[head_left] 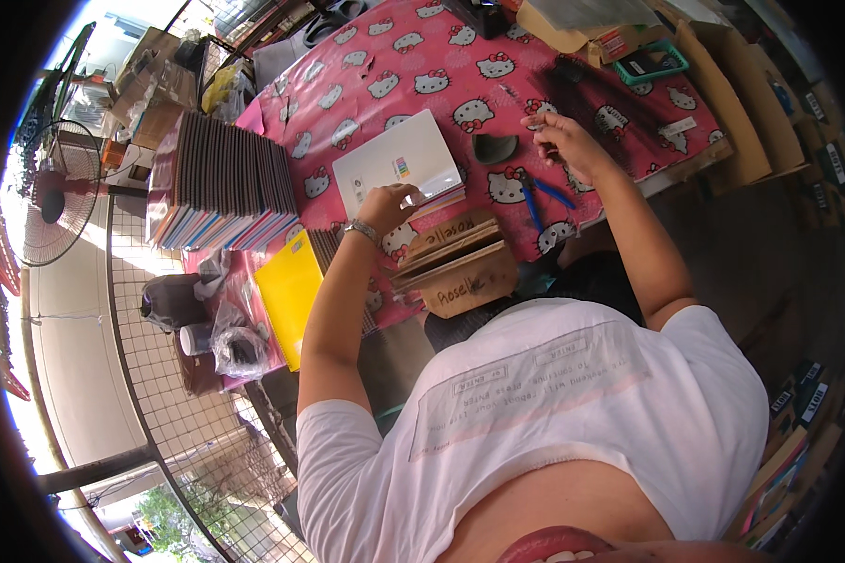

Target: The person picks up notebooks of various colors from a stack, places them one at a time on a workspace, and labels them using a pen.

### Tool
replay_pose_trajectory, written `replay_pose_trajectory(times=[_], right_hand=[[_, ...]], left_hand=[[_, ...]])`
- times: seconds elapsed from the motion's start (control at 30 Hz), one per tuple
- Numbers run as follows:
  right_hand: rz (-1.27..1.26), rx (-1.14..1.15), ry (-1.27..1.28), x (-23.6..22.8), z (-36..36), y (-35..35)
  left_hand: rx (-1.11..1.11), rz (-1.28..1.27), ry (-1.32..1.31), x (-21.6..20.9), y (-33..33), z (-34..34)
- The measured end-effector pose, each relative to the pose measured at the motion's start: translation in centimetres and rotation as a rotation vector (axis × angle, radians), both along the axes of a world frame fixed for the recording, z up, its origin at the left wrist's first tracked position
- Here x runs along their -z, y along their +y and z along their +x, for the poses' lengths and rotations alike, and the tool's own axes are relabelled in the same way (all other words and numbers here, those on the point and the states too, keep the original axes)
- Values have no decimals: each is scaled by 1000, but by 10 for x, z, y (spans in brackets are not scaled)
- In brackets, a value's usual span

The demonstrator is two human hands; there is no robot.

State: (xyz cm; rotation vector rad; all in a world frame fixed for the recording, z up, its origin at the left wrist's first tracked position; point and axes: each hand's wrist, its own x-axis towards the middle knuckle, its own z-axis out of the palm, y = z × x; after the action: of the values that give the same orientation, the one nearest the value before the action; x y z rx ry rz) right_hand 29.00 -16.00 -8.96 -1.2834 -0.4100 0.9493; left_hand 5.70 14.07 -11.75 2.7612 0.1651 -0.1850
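A white-covered notebook (394,161) lies on a small pile of sheets with coloured edges, in the middle of the pink table. My left hand (387,206), with a watch at its wrist, has its fingers curled on the notebook's near edge. Over the table to the right, my right hand (571,148) is raised, fingers bent together in a pinch; whatever is in them is too small to make out. Beside it sit a dark curved dish (494,148) and blue-handled pliers (533,205). Beyond it lies a bundle of thin black strands, perhaps binding coils (582,101).
Tall stacks of spiral-bound notebooks (221,169) stand at the left, with a yellow notebook (289,286) nearer me. A cardboard box (465,277) sits at the near edge. At the far right are a green tray (662,64) and cardboard cartons (737,103). A fan (54,192) stands left.
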Motion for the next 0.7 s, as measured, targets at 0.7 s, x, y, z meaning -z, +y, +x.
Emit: replay_pose_trajectory(times=[0.7], right_hand=[[50,1,-130,4,-30,-32]], left_hand=[[-92,256,-284,-128,-135,-42]])
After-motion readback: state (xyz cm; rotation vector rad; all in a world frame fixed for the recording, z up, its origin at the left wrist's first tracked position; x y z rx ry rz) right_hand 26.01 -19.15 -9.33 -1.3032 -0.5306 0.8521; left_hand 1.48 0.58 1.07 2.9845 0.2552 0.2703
